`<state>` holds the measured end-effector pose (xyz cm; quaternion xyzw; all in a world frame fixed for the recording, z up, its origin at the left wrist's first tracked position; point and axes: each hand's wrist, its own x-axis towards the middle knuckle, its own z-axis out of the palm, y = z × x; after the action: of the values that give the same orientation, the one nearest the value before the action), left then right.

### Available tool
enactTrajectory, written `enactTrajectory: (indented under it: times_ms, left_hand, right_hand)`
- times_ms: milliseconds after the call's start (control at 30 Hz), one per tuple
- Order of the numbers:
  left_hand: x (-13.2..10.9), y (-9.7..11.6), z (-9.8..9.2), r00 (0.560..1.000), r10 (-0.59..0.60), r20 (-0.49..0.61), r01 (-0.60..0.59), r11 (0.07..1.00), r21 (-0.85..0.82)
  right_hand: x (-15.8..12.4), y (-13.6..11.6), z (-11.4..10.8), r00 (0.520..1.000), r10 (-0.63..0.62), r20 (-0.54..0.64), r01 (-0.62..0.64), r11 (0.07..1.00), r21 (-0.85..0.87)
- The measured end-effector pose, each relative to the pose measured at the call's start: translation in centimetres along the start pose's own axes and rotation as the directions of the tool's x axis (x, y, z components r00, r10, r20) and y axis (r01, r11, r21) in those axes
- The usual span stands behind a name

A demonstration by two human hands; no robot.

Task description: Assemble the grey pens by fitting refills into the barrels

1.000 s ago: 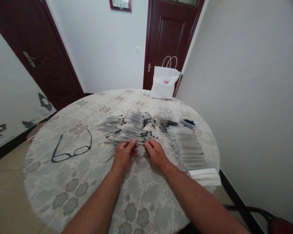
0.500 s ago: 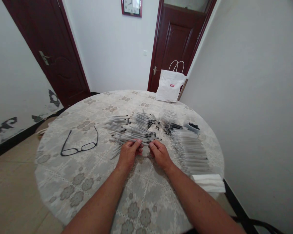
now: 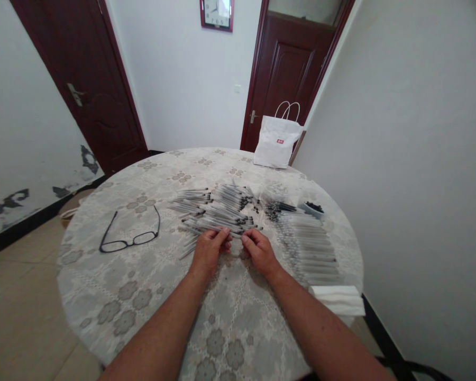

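Observation:
My left hand (image 3: 211,247) is closed, thumb and fingers pinching a slim, pale pen (image 3: 235,235) held roughly level over the table. At that pen's right end, my right hand (image 3: 258,251) pinches with thumb and forefinger; any small part between those fingertips is hidden. Just beyond both hands lies a loose pile of pens (image 3: 222,216), greyish and translucent with dark ends. To the right of my right hand rests a broad stack of pale tubes (image 3: 311,246), with dark-tipped pieces (image 3: 280,207) at its far side.
A small bowl of black bits (image 3: 313,208) stands far right, beside a clear plastic bag (image 3: 275,189). Black-framed glasses (image 3: 130,243) lie left. Folded white tissue (image 3: 337,300) sits at the right edge, and a white paper bag (image 3: 278,142) at the back of the round, cloth-covered table (image 3: 143,317).
The view has shifted very slightly. My right fingertips look a touch closer to my left hand; otherwise both hands keep their places.

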<state>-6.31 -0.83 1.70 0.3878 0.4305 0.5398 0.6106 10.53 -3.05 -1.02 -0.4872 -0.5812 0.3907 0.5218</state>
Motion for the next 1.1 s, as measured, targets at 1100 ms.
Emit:
enactTrajectory:
  times_ms: [1100]
  left_hand:
    - [0.49, -0.64, -0.15, 1.000, 0.013, 0.017, -0.013, 1.000, -0.021]
  right_hand:
    - [0.13, -0.21, -0.05, 1.000, -0.020, -0.008, 0.020, 0.997, -0.072]
